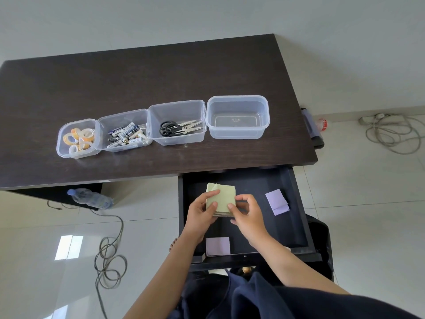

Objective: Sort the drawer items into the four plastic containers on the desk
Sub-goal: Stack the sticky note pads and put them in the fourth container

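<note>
Dark navy cloth is bunching at bottom of view, w/ both bare forearms reaching up over it. Left hand and right hand are holding a stack of pale green square paper notes above the open black drawer; fingers of the left are curling round the stack's left edge, thumb on top, while the right is pinching the lower right corner, other fingers loosely bent. Top sheets are sitting slightly askew.

Two lilac paper note pads are lying in the drawer: one near its right wall, folded-looking, one flat at the front edge.

On the dark wood-grain surface four clear plastic containers are standing in a row, touching or nearly so. L to R: small square tub w/ yellowish tape rolls, next tub w/ batteries, third w/ black-handled metal scissors, fourth rounded-corner tub holding nothing.
</note>
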{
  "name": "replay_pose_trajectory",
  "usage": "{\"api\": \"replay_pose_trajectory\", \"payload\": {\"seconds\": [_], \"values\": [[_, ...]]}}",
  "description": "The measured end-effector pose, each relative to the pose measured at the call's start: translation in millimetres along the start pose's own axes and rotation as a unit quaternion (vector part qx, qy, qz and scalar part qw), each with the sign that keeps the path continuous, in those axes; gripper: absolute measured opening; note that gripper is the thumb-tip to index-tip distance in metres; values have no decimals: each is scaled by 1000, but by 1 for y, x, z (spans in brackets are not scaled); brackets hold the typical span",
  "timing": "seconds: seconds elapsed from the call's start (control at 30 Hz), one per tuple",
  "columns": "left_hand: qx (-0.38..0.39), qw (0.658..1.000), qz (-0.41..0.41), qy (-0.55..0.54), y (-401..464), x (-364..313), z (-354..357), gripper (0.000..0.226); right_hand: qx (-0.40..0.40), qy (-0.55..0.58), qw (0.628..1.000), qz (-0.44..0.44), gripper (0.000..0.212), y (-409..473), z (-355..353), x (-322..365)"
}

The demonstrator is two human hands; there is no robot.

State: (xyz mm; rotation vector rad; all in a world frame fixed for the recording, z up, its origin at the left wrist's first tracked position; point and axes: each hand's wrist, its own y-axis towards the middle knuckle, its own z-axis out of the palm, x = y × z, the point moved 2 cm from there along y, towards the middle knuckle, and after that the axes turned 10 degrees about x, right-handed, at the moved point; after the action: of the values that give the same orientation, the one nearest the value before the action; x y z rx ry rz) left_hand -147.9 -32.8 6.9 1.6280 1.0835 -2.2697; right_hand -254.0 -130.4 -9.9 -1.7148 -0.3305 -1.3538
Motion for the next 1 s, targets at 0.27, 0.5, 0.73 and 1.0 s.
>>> {"api": "replay_pose_trajectory", "payload": {"seconds": [0.27,0.5,0.73,1.0], "values": [[4,998,-55,-24,-8,6,-4,56,7,-26,1000,-7,22,-1,0,-14],[-34,996,-80,12,-20,24,-17,57,45,-66,997,23,16,-3,7,-32],[-78,993,-90,-10,-39,28,-46,57,5,-128,990,52,13,30,15,-40],[-85,992,-97,13,-49,23,-71,53,-16,-304,943,132,49,75,40,-60]]}}
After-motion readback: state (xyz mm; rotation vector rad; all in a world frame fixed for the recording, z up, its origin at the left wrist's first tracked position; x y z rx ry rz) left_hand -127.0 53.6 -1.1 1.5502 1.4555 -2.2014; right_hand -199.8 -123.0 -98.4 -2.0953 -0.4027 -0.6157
